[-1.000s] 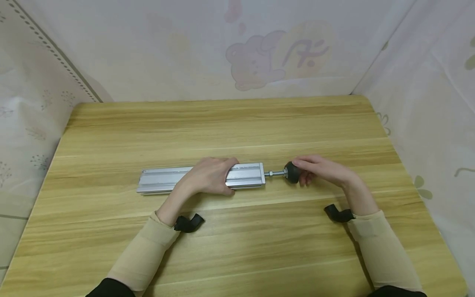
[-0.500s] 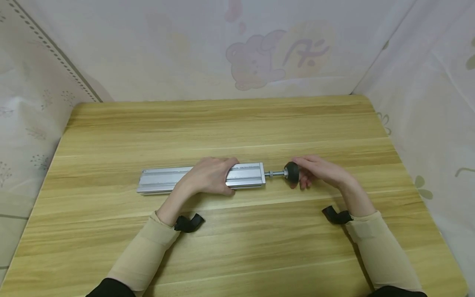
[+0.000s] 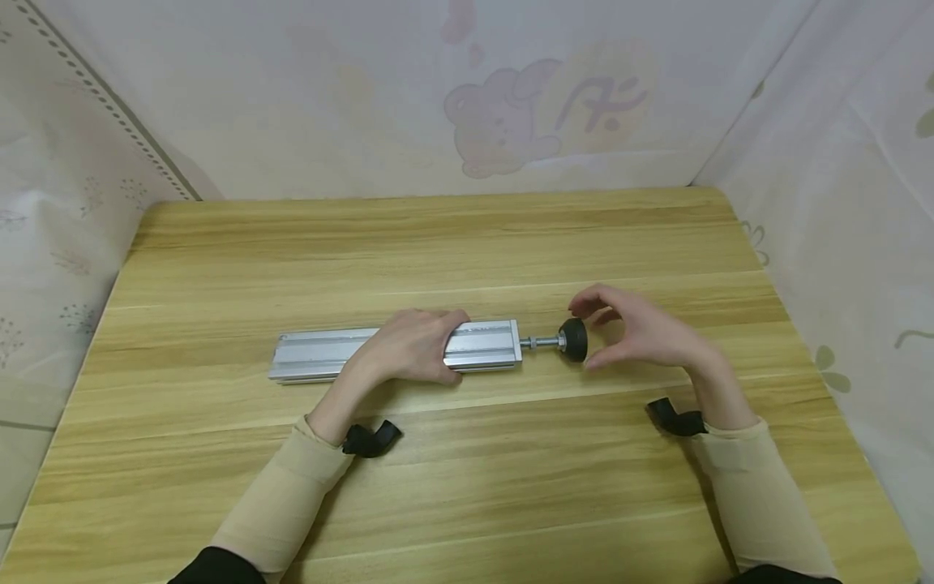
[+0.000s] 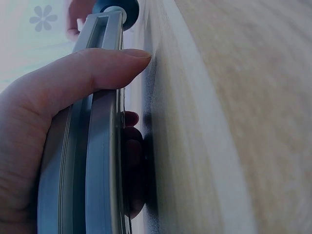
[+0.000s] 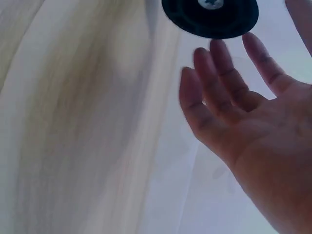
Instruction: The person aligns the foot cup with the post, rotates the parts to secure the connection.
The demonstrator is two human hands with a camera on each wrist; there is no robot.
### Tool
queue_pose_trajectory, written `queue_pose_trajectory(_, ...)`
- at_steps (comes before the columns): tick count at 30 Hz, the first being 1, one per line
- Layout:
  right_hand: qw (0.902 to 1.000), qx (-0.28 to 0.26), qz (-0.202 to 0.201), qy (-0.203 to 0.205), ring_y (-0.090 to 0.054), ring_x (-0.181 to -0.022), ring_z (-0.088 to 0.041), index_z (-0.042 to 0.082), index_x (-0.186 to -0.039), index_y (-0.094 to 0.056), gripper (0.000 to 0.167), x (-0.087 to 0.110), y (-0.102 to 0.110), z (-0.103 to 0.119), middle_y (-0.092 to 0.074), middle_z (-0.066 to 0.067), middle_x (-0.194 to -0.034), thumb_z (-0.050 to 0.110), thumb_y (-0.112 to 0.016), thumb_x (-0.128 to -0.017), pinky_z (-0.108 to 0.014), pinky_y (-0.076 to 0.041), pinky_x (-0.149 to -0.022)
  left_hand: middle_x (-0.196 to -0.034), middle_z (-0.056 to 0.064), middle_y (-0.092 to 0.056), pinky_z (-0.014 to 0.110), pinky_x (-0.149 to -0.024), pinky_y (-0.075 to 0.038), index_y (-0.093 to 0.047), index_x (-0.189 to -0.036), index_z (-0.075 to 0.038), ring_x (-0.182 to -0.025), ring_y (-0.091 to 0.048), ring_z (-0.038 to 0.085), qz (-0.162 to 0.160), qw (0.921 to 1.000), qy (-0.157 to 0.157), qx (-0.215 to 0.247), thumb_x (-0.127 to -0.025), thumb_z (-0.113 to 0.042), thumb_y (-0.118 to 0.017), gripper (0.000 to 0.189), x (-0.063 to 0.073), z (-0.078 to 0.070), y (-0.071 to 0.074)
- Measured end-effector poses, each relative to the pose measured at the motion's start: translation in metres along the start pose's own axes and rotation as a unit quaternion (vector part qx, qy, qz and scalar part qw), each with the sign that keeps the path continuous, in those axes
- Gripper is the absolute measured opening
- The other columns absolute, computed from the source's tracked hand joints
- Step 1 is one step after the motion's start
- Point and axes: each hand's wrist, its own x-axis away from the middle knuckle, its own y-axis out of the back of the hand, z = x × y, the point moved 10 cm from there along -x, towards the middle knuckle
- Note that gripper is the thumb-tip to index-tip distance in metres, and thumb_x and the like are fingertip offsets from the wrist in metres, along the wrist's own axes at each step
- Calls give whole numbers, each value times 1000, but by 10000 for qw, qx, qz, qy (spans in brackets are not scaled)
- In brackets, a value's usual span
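My left hand (image 3: 412, 347) grips an aluminium profile (image 3: 481, 345) from above, thumb on the near side; in the left wrist view the other fingers curl round underneath it. A threaded rod (image 3: 543, 341) with a nut sticks out of the profile's right end and carries a black levelling foot (image 3: 574, 340). My right hand (image 3: 642, 328) is just right of that foot, its thumb and fingers spread apart in a C shape with nothing held. In the right wrist view the foot's round underside (image 5: 229, 22), with a screw at its centre, sits just beyond the fingertips.
The wooden table (image 3: 467, 487) has a patterned pale curtain (image 3: 328, 97) behind it and along both sides. A black curved piece (image 3: 372, 439) is fixed at the left wrist, and a matching black piece (image 3: 674, 418) at the right wrist.
My right hand has let go of the levelling foot, moved slightly right and spread its thumb and fingers. The left hand and the profile have stayed in place.
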Motion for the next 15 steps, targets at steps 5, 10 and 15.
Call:
queue_pose_trajectory(5, 9983, 461, 162, 319, -61, -117, -20, 10, -130, -56, 74, -5, -10, 3, -63, -5, -128, 22, -96, -69, -44, -52, -101, -93, -6, -69, 36, -71, -50, -56, -129, -20, -76, -60, 15, -19, 10000, 4, 19, -67, -41, -82, 70, 0, 0, 1)
queue_pose_trajectory(10, 9997, 169, 169, 27, -62, -111, -19, 11, -127, -58, 68, -6, -13, -7, -64, -3, -121, 22, -94, -71, -40, -54, -96, -95, -7, -69, 36, -72, -51, -56, -130, -21, -78, -61, 15, -8, 10000, 24, -2, -68, -42, -82, 71, 0, 1, 0)
queue_pose_trajectory(15, 9981, -396, 402, -259, -62, -96, -19, 12, -134, -58, 61, -3, -15, -18, -65, -5, -111, 22, -87, -81, -30, -56, -82, -96, -6, -70, 38, -74, -51, -57, -130, -21, -80, -62, 16, -15, 10000, 29, 1, -67, -42, -82, 71, 0, 1, 0)
